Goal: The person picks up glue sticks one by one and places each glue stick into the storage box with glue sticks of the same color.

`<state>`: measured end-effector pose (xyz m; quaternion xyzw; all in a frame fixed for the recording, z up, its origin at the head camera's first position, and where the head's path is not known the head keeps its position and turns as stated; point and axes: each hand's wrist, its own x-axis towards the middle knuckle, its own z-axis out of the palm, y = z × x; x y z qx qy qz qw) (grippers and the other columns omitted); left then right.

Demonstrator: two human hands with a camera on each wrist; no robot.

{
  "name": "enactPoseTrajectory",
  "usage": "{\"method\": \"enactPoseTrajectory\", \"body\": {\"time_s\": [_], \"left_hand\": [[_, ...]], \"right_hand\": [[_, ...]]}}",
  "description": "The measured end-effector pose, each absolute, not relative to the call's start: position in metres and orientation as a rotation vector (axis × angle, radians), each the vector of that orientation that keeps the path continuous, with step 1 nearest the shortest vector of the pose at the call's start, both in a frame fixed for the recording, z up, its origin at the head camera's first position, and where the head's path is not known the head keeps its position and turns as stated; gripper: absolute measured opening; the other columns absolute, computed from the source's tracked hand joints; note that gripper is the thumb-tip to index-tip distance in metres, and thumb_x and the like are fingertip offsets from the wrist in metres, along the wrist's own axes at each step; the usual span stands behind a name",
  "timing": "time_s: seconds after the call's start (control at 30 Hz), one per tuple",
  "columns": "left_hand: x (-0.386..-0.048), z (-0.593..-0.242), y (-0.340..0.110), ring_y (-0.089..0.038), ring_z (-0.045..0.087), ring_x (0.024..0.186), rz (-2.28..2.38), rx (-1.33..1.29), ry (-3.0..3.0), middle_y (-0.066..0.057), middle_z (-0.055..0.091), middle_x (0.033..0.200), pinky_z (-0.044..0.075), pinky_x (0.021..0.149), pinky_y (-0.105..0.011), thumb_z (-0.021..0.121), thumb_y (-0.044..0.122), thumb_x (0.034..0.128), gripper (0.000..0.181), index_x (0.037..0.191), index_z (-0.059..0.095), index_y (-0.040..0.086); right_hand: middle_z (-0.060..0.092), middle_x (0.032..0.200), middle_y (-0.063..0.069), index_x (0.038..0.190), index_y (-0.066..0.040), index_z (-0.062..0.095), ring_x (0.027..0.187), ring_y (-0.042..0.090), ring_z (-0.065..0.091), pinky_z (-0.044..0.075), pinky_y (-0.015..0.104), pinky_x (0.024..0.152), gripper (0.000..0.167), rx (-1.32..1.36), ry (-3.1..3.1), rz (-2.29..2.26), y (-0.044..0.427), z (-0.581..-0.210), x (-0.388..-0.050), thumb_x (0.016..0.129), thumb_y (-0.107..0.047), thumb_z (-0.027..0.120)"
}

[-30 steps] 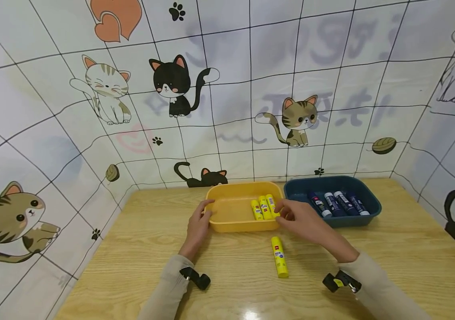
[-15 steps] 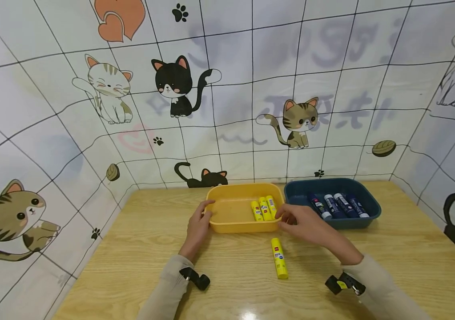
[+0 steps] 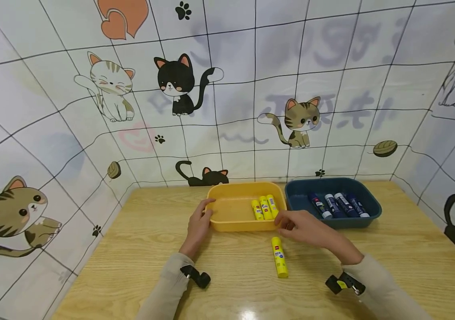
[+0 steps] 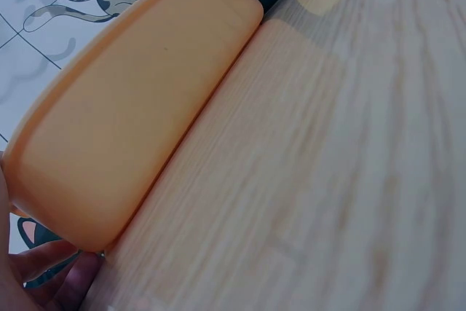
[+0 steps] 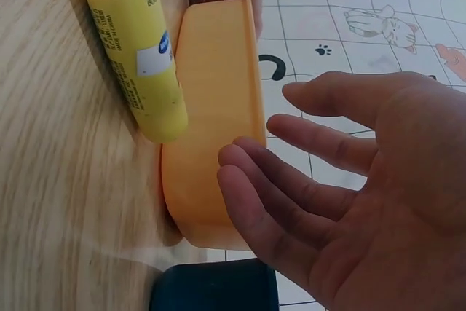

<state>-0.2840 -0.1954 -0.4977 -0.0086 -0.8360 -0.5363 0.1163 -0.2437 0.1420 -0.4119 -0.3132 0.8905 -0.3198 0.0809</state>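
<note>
A yellow tray stands toward the back of the table, with 3 yellow glue sticks side by side in its right part. My left hand grips the tray's left end, thumb at the rim and fingers along the outside. By the front right corner is my right hand, its fingers loosely bent; in the right wrist view nothing lies between them. Whether its fingertips touch the rim is hard to tell. Another yellow glue stick lies on the table just in front of the tray, below the right hand.
A dark blue tray stands right of the yellow one, holding several dark blue glue sticks, some with white ends. Behind the wooden table hangs a white sheet with a grid and cat drawings.
The head view has shifted slightly. My right wrist has moved a little to the right, its hand staying by the yellow tray's corner. The left hand, trays and glue sticks keep their places.
</note>
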Motion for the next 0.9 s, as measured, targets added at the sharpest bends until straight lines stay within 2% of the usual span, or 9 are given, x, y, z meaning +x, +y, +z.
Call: {"method": "enactPoseTrajectory", "body": {"time_s": [0.13,0.33,0.5,0.57,0.67,0.9], "left_hand": [[-0.285,-0.497,-0.195,-0.024,0.060,0.100,-1.576,-0.021,-2.447,-0.001,0.059,0.147,0.047,0.079,-0.032,0.050,0.020,0.1040,0.036,0.136,0.064,0.028],[-0.285,-0.497,-0.196,-0.026,0.061,0.104,-1.566,-0.021,-2.452,-0.003,0.059,0.148,0.046,0.081,-0.032,0.050,0.020,0.1034,0.036,0.136,0.065,0.026],[-0.283,-0.496,-0.195,-0.029,0.061,0.118,-1.575,-0.017,-2.442,-0.003,0.058,0.150,0.050,0.095,-0.044,0.050,0.021,0.1032,0.036,0.136,0.065,0.027],[-0.283,-0.497,-0.193,-0.030,0.059,0.127,-1.586,-0.011,-2.456,-0.002,0.056,0.152,0.047,0.105,-0.050,0.051,0.022,0.1033,0.036,0.136,0.064,0.029],[-0.283,-0.498,-0.191,-0.032,0.058,0.131,-1.610,0.000,-2.471,-0.002,0.055,0.153,0.045,0.109,-0.054,0.051,0.022,0.1038,0.036,0.137,0.064,0.028],[-0.282,-0.497,-0.193,-0.029,0.062,0.119,-1.571,0.011,-2.452,-0.003,0.057,0.151,0.050,0.098,-0.048,0.050,0.022,0.1038,0.036,0.136,0.065,0.027]], "right_hand": [[0.070,0.094,-0.005,0.114,-0.007,0.068,0.083,0.006,0.060,0.051,0.023,0.071,0.020,-0.960,2.630,-0.941,0.139,-0.421,-0.244,0.098,-0.019,0.068],[0.061,0.080,-0.009,0.115,-0.010,0.066,0.069,0.001,0.051,0.044,0.021,0.062,0.022,-1.050,2.536,-0.897,0.128,-0.444,-0.240,0.097,-0.021,0.071],[0.061,0.081,-0.009,0.118,-0.012,0.065,0.067,0.002,0.051,0.044,0.021,0.060,0.025,-1.034,2.531,-0.873,0.121,-0.447,-0.236,0.096,-0.025,0.071],[0.062,0.082,-0.009,0.118,-0.013,0.065,0.068,0.002,0.052,0.045,0.021,0.060,0.025,-1.024,2.527,-0.882,0.122,-0.448,-0.234,0.097,-0.025,0.071],[0.064,0.082,-0.008,0.118,-0.013,0.065,0.068,0.003,0.053,0.046,0.022,0.060,0.024,-1.028,2.513,-0.892,0.124,-0.448,-0.231,0.097,-0.024,0.071],[0.068,0.085,-0.007,0.115,-0.015,0.064,0.072,0.006,0.057,0.048,0.023,0.063,0.026,-1.015,2.536,-0.881,0.120,-0.444,-0.233,0.095,-0.028,0.074]]}}
